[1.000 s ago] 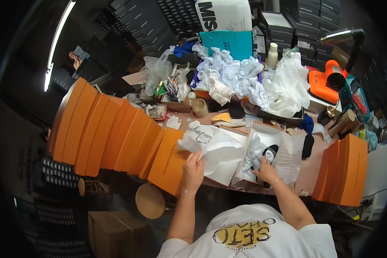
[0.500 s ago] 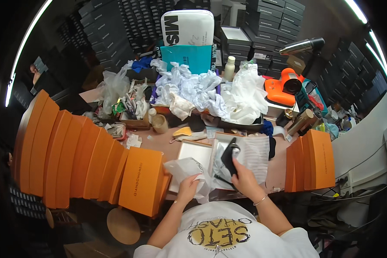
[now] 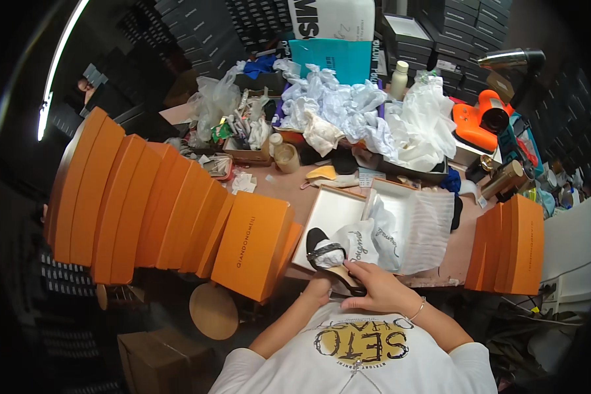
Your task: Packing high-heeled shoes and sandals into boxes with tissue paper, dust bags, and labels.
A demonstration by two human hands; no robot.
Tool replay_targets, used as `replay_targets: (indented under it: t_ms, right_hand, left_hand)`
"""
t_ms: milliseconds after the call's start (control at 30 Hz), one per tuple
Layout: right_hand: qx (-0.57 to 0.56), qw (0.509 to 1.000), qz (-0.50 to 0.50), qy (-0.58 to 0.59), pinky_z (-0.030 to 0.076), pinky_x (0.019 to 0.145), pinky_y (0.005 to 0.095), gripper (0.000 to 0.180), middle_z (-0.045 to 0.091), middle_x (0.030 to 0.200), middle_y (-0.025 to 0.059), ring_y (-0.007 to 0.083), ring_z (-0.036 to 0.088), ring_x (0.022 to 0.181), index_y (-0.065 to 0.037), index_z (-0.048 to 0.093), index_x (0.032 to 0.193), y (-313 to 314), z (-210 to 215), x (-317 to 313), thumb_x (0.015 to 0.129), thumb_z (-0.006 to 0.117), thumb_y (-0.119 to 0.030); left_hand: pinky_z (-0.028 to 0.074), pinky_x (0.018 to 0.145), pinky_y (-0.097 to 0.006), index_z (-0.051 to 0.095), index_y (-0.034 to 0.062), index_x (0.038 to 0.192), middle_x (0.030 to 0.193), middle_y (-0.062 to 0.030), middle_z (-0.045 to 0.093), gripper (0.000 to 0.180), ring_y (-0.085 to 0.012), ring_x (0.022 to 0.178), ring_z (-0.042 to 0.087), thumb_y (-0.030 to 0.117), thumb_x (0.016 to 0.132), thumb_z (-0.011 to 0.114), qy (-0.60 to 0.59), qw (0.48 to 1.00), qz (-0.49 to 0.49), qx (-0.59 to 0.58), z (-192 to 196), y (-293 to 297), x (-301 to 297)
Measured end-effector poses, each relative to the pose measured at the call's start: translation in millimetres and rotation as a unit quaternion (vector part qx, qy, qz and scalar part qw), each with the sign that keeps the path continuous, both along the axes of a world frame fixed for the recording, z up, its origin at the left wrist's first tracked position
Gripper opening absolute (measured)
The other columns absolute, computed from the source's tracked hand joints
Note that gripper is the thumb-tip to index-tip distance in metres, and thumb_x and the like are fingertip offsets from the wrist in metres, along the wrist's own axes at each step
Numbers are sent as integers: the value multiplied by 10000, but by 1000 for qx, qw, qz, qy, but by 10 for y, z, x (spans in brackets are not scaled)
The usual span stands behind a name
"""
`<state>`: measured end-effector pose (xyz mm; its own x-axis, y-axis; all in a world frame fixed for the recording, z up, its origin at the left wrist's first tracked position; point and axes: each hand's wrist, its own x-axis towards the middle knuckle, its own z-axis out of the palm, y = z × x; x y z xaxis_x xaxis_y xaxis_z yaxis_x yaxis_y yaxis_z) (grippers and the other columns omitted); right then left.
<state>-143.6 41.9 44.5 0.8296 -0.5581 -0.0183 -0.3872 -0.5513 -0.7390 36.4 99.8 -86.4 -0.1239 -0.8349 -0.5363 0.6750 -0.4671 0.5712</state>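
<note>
A black open sandal [image 3: 318,239] with crumpled white paper under its dark strap is held close in front of me, tilted, over the near edge of an open shoebox [image 3: 333,207]. My left hand [image 3: 317,289] is closed on the sandal's near left side, its fingers partly hidden. From the right, my right hand [image 3: 377,287] grips the sandal's other side, with its fingers against the sole edge. White printed dust bags [image 3: 382,226] lie just beyond the sandal. Beside them, striped white tissue paper [image 3: 429,230] hangs over the box's right side.
A row of orange shoeboxes [image 3: 253,243] stands at left, with more orange boxes [image 3: 505,246] at right. Behind are crumpled white paper [image 3: 335,98], plastic bags [image 3: 423,128], a jar [image 3: 285,157] and an orange machine [image 3: 477,125]. A wooden stool [image 3: 214,310] stands below at left.
My right hand has brought the sandal left and nearer. My left hand has let go of the white bag and now holds the sandal too. The view has shifted.
</note>
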Motion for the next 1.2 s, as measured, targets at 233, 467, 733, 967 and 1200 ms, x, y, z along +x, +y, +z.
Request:
replay_targets:
  t_ms: [233, 467, 733, 967, 1200]
  right_hand:
    - [288, 953, -28, -88, 442, 903, 307, 714, 556, 1220, 158, 217, 560, 1051, -26, 346, 1419, -288, -534, -29, 781, 644, -147]
    - [454, 843, -151, -246, 477, 753, 260, 645, 589, 1018, 118, 156, 601, 809, -10, 373, 1402, -541, 322, -819, 776, 525, -41]
    - [419, 898, 30, -133, 460, 814, 304, 766, 580, 1046, 159, 216, 602, 906, -104, 167, 1481, -495, 408, -241, 818, 548, -141]
    - [295, 948, -107, -49, 417, 930, 319, 588, 591, 1193, 176, 273, 564, 1051, -85, 442, 1390, -547, -142, -200, 824, 534, -210]
    - [666, 648, -281, -240, 486, 612, 334, 416, 574, 1005, 117, 230, 570, 788, -23, 479, 1226, -665, -658, -93, 867, 497, -232]
  left_hand:
    - [466, 862, -276, 618, -3, 1123, 1053, -72, 648, 260, -157, 973, 603, 136, 949, 484, -317, 945, -76, -23, -208, -93, 144]
    - [439, 630, -257, 670, -13, 1002, 799, -34, 624, 217, -90, 708, 550, 127, 917, 528, -610, 761, 53, -215, 454, -834, 665]
    - [450, 701, -208, 646, -29, 1019, 891, -18, 624, 181, -82, 776, 560, 1, 842, 625, -389, 874, 184, -224, 1182, -1084, 376]
    - [478, 724, -263, 679, -19, 953, 849, -81, 606, 179, -167, 796, 606, -31, 781, 629, -546, 792, -4, -272, 1218, -877, 475]
    - [472, 661, -262, 686, -17, 925, 850, -84, 616, 132, -162, 731, 597, 9, 799, 654, -604, 734, -18, -309, 1362, -906, 396]
